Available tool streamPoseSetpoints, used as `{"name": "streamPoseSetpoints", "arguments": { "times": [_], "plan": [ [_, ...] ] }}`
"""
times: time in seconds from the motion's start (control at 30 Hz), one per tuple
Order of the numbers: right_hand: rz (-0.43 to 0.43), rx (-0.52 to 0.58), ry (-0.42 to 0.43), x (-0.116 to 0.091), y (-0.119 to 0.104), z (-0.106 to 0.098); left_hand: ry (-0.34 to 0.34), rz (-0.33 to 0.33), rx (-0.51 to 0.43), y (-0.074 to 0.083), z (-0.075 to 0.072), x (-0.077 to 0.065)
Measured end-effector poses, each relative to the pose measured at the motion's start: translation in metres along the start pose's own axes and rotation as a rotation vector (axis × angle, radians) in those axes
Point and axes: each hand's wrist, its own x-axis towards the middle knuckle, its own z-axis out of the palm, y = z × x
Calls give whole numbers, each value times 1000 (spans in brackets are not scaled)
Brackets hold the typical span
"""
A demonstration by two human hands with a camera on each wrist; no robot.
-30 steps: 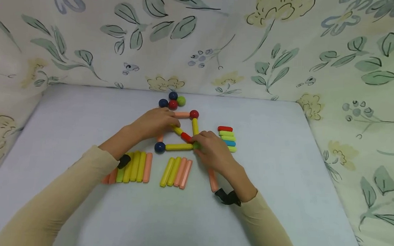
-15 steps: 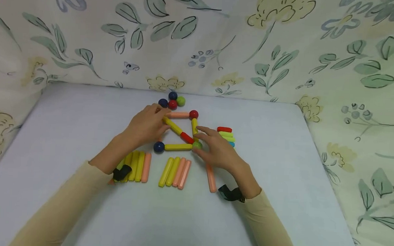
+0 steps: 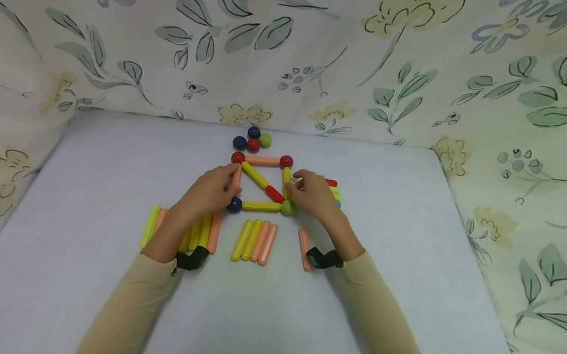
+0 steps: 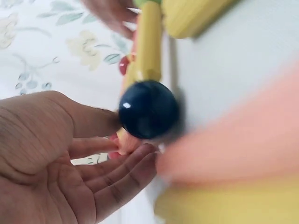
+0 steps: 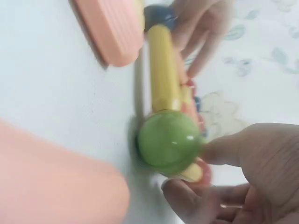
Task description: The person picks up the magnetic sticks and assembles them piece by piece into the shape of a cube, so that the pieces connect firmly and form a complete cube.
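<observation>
Several toy building sticks and balls form a square on the table, with a diagonal of a yellow stick [image 3: 254,175] and a short red stick [image 3: 274,194]. My left hand [image 3: 210,190] holds the pink stick [image 3: 237,178] of the left side, thumb close to the dark blue ball [image 4: 148,109]. On the right side, my right hand [image 3: 313,193] has thumb and index finger about the yellow stick [image 3: 286,176], just behind the green ball [image 5: 169,142]. Red balls mark the far corners, left [image 3: 238,157] and right [image 3: 286,161]. The fingertips partly hide both side sticks.
Loose balls [image 3: 253,144] cluster behind the square. Yellow and pink sticks [image 3: 254,242] lie in front, a longer row [image 3: 203,234] lies partly under my left forearm, and a single pink stick [image 3: 304,245] lies beside my right wrist. Short sticks [image 3: 332,183] lie behind my right hand.
My left hand has moved from the far-left corner down to the left pink stick, uncovering the red ball there. My right hand has moved from the green ball up to the right yellow stick.
</observation>
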Motion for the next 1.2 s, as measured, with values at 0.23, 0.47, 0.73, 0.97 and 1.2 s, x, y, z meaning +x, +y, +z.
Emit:
{"name": "streamPoseSetpoints", "arguments": {
  "times": [0.23, 0.47, 0.73, 0.97, 1.2],
  "plan": [
    [139, -5, -24, 16, 2, 2, 17, -25, -80, 4, 3, 9],
    [134, 12, 6, 10, 1, 0, 45, -26, -118, 3, 6, 7],
    [128, -28, -6, 5, 2, 0, 36, -57, -131, 5, 8, 8],
    [-16, -89, 109, -16, -5, -18, 16, -112, -160, 5, 7, 6],
    [-63, -165, -40, -72, -4, -38, 18, -124, -144, 3, 0, 2]
  ]
}}
